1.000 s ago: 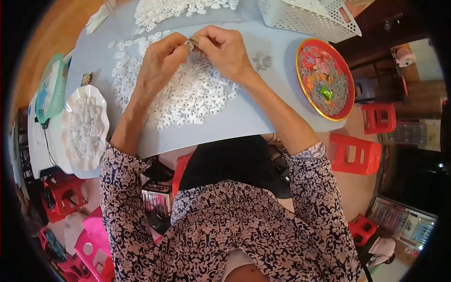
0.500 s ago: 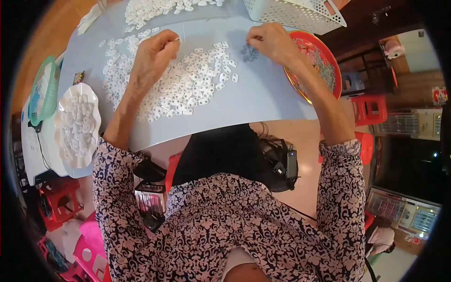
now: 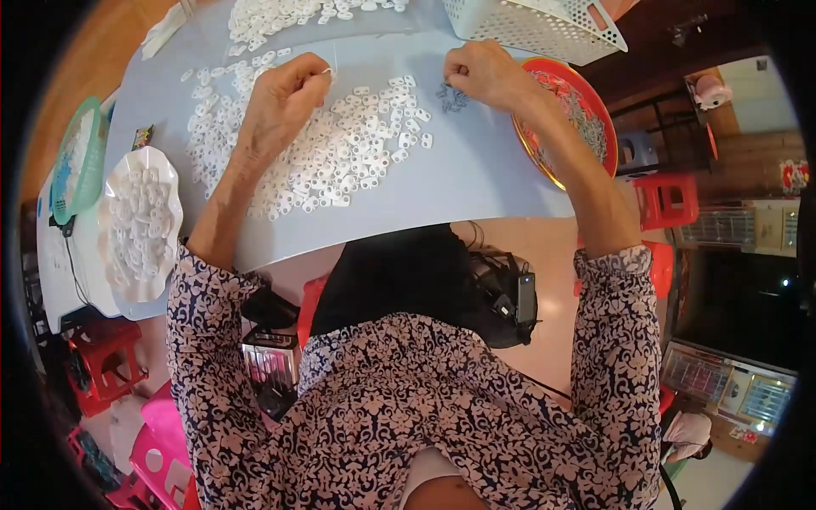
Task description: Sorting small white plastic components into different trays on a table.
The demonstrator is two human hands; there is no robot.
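Note:
My left hand (image 3: 287,98) is closed in a pinch above the spread of small white plastic pieces with holes (image 3: 344,157). A white bit of one such plastic piece (image 3: 327,71) pokes out at its fingertips. My right hand (image 3: 486,75) is closed too, its fingertips just over a small heap of thin grey screw-like parts (image 3: 453,102) on the table. Whatever those fingers pinch is hidden. Beside my right wrist stands a red round tray (image 3: 605,100) with many more of the grey parts, partly covered by my forearm.
Under everything lies the pale grey table (image 3: 442,178). A scalloped white dish (image 3: 176,212) of white pieces sits left, beyond it a green basket (image 3: 95,161). At the far right stands a perforated white basket (image 3: 544,34); more white pieces (image 3: 272,21) lie at the far edge.
My left hand has shifted very slightly right. The fingers of my right hand have moved a touch left over the grey heap, and both hands remain closed.

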